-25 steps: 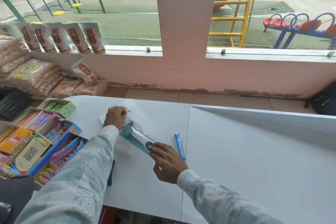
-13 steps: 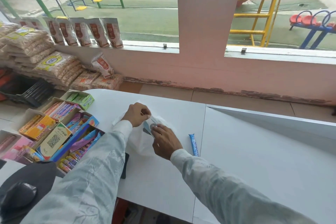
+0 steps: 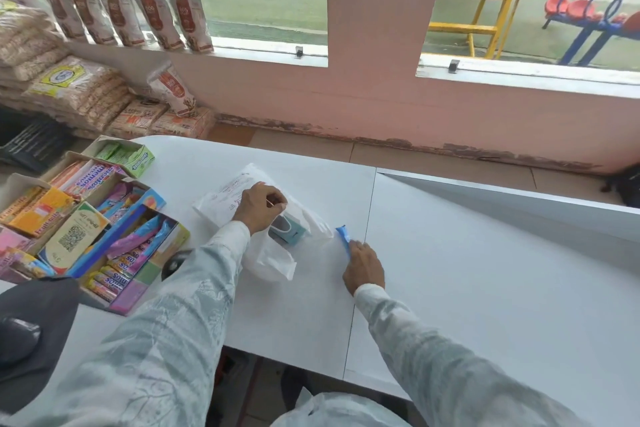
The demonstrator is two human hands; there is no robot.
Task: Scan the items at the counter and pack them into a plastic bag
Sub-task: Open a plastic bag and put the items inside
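Observation:
A thin white plastic bag point(image 3: 221, 204) lies on the white counter point(image 3: 450, 270). My left hand point(image 3: 259, 206) pinches the bag's upper edge and holds its mouth up. Inside the bag sits a teal and silver packet point(image 3: 289, 230), seen through the opening. To the right, a small blue wrapped bar point(image 3: 343, 236) lies on the counter. My right hand point(image 3: 363, 265) rests on its near end with the fingers curled over it.
Open boxes of sweets and gum point(image 3: 90, 218) crowd the counter's left end. A dark scanner-like device point(image 3: 173, 263) lies beside my left sleeve. Stacked snack packs point(image 3: 69, 87) stand by the wall. A raised white ledge point(image 3: 502, 194) borders the counter at the right.
My right hand pushed the teal packet into the bag, let it go and moved right onto the blue bar. My left hand kept hold of the bag.

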